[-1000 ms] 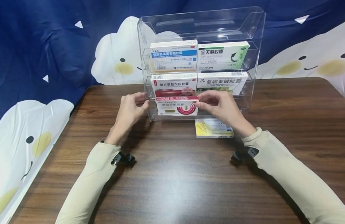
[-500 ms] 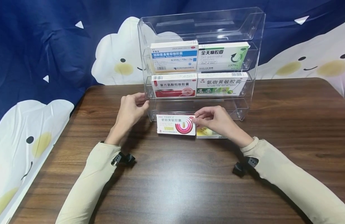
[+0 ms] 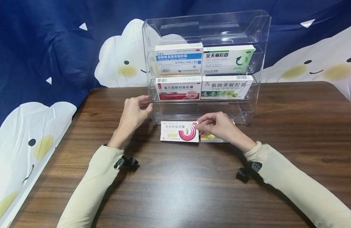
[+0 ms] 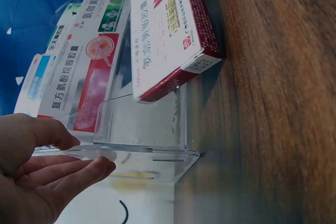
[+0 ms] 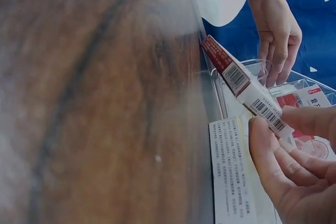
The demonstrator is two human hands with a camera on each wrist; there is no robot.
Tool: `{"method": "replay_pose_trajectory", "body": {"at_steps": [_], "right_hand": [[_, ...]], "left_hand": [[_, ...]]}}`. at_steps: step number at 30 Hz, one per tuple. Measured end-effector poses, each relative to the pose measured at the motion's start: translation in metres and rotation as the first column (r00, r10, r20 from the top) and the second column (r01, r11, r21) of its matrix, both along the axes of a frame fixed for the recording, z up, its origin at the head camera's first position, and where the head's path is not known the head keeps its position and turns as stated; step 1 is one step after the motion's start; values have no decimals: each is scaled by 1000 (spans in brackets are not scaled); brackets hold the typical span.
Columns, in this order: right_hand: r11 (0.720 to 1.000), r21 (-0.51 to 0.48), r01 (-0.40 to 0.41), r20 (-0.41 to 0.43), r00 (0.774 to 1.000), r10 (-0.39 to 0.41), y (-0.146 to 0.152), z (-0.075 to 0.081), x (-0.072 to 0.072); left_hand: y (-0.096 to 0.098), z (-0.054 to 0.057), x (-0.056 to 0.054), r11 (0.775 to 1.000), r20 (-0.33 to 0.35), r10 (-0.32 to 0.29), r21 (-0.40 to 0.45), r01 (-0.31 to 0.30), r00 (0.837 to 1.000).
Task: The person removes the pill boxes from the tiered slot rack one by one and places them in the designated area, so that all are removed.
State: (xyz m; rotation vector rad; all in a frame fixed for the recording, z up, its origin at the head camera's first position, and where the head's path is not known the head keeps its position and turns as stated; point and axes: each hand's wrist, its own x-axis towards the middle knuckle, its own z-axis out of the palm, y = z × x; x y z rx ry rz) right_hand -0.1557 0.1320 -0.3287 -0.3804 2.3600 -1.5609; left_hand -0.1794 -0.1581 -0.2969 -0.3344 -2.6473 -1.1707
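My right hand (image 3: 218, 125) pinches the right end of a white medicine box (image 3: 175, 131) with a pink ring design and a dark red edge. In the head view this box is in front of the rack's lowest tier; the right wrist view shows its barcoded end (image 5: 268, 114) between thumb and fingers. My left hand (image 3: 134, 114) grips the left side wall of the clear acrylic rack (image 3: 204, 109), thumb on one face and fingers on the other in the left wrist view. Partly hidden under my right hand, a yellow and white medicine box (image 3: 209, 138) lies on the table.
On the rack's middle tiers stand a blue and white box (image 3: 178, 60), a green and white box (image 3: 228, 60), a red and white box (image 3: 178, 90) and a white box with green pictures (image 3: 226, 88). A cloud-patterned blue curtain (image 3: 64, 41) hangs behind the wooden table (image 3: 175, 190).
My right hand has drawn the pink-ringed medicine box out of the rack's lowest tier, down and toward me, leaving that tier bare. My left hand has stayed on the rack's side.
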Motion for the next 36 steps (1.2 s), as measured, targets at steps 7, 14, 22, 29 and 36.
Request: {"method": "replay_pose_trajectory", "body": {"at_steps": [7, 14, 22, 29, 36], "right_hand": [[981, 192, -30, -363, 926, 99, -2, 4, 7], [796, 581, -170, -576, 605, 550, -26, 8, 19], [719, 665, -201, -537, 541, 647, -34, 6, 21], [735, 654, -180, -576, 511, 638, -29, 4, 15], [743, 642, -187, -576, 523, 629, -26, 3, 12]], "left_hand": [[1, 1, 0, 1000, -1, 4, -6, -4, 1000], [1, 1, 1, 1000, -4, 8, -7, -8, 1000], [2, 0, 0, 1000, -3, 4, -6, -4, 1000], [1, -2, 0, 1000, -3, 6, -3, -6, 1000], [1, -3, 0, 1000, -12, -1, 1, 1, 1000]]}}
